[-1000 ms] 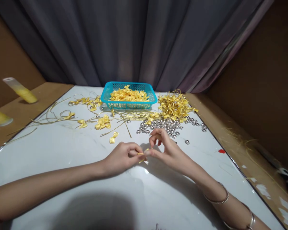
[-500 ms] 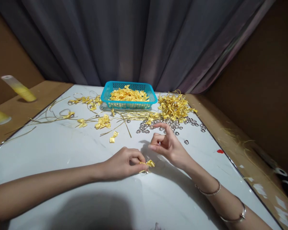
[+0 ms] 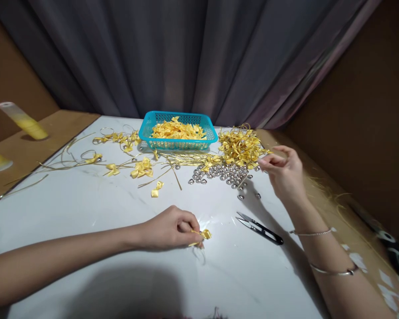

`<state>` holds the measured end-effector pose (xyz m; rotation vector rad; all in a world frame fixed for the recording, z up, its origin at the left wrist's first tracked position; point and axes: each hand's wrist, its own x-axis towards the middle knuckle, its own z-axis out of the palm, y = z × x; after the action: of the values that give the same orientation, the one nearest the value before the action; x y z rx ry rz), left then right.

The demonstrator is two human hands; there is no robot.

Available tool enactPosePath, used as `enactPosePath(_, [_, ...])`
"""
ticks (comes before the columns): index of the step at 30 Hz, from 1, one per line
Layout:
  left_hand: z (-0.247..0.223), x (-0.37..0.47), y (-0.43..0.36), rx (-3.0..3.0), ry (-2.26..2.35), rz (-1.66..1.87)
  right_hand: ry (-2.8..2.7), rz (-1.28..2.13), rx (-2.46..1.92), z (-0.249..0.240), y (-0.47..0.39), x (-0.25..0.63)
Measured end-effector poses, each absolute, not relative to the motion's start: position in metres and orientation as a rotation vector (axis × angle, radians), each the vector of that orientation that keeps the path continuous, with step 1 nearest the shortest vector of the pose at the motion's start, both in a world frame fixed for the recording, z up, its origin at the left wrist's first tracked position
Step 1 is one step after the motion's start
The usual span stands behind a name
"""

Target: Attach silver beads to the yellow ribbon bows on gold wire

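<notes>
Near the middle of the table, my left hand (image 3: 176, 228) is closed in a pinch on a small yellow ribbon bow (image 3: 205, 234). A thin loop of cord hangs below its fingertips. My right hand (image 3: 282, 173) is raised beside the pile of yellow bows with gold cords (image 3: 241, 148). Its thumb and fingertips come together; whatever lies between them is too small to make out. A short blurred strip (image 3: 242, 182) shows over the silver beads (image 3: 231, 175), to the left of that hand. Black thread snips (image 3: 261, 228) lie on the table between my hands.
A blue basket (image 3: 178, 144) of yellow bows stands at the back. Gold cords (image 3: 189, 159) lie in front of it. Loose bows (image 3: 142, 168) are scattered to the left. Ribbon spools (image 3: 28, 124) lie on the left-hand board. Scissors (image 3: 397, 254) and paper scraps are at the right.
My right hand has moved right and away from me, from near the left hand to beside the bow pile. The thread snips now show on the table. My left hand keeps the bow.
</notes>
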<state>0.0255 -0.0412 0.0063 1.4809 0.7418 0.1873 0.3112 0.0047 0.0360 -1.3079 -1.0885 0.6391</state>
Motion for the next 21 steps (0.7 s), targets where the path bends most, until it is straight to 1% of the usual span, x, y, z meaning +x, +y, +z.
enactPosePath(6, [0.006, 0.020, -0.038, 1.461, 0.682, 0.058, -0.964, 0.450, -1.538, 0.036, 0.010, 0.374])
enactPosePath(9, [0.008, 0.019, -0.034, 1.384, 0.662, 0.059, -1.023, 0.422, -1.657, 0.030, 0.008, 0.394])
enactPosePath(12, [0.009, 0.020, -0.030, 1.284, 0.640, 0.106, -1.208, 0.444, -1.780, 0.029, 0.007, 0.390])
enactPosePath(15, [0.007, 0.021, -0.027, 1.207, 0.621, 0.161, -1.440, 0.412, -1.797, 0.035, 0.000, 0.353])
enactPosePath(17, [0.007, 0.022, -0.027, 1.189, 0.618, 0.177, -1.674, 0.523, -1.687, 0.041, -0.011, 0.315])
enactPosePath(19, [0.007, 0.022, -0.027, 1.200, 0.629, 0.172, -2.166, 0.967, -1.309, 0.045, -0.025, 0.276])
enactPosePath(21, [0.007, 0.022, -0.027, 1.223, 0.638, 0.153, -2.363, 1.349, -1.017, 0.046, -0.038, 0.246])
